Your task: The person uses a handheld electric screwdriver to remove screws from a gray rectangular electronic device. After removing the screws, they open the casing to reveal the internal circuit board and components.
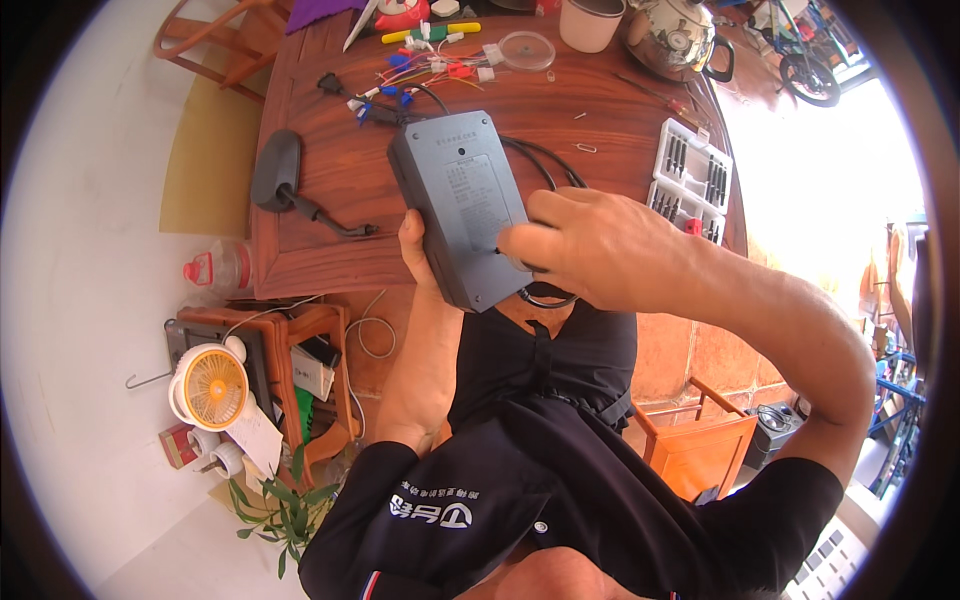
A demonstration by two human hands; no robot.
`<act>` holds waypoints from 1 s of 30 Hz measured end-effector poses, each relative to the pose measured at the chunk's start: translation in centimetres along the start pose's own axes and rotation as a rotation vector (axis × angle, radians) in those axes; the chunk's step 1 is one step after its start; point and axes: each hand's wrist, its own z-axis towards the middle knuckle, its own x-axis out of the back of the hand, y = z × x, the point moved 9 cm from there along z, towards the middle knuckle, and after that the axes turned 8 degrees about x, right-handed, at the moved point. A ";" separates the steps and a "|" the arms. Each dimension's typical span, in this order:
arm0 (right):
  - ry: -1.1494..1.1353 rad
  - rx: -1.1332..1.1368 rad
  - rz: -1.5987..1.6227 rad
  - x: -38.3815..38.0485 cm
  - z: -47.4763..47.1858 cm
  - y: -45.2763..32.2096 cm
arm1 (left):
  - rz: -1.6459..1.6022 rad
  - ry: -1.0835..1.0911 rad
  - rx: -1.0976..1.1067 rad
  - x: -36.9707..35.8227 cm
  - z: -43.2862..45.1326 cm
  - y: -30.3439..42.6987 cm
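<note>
A dark grey plastic charger case [484, 214] with a printed label and screw holes is tilted above the front of the wooden table. My left hand [421, 259] grips it along its left side, the thumb on the edge and the other fingers hidden behind. My right hand [577, 240] is curled over the case's lower right part, fingertips by a dark hole in the face. Something small and greyish shows under those fingers, too hidden to name. Black cables [536, 161] run from the case's ends and loop behind it.
The wooden table [615, 112] bears wire connectors [442, 67], a scooter mirror [277, 172], a screwdriver bit set [694, 172], a screwdriver [660, 97], a steel kettle [667, 37] and a cup [592, 26]. A small fan [216, 386] stands at the left, a wooden stool [701, 450] at the right.
</note>
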 end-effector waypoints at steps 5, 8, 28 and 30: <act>-0.014 -0.011 -0.029 -0.2 0.1 0.1 | -0.032 0.004 -0.002 0.4 -0.1 0.0; 0.023 -0.254 0.239 -0.6 -0.4 1.5 | -0.013 -0.003 0.000 0.5 -0.1 0.1; 0.089 -0.216 0.279 -0.2 -0.4 1.2 | -0.029 0.022 -0.002 0.4 -0.2 0.1; 0.069 -0.066 0.138 0.0 -0.1 0.4 | -0.044 0.011 -0.001 0.3 -0.1 0.0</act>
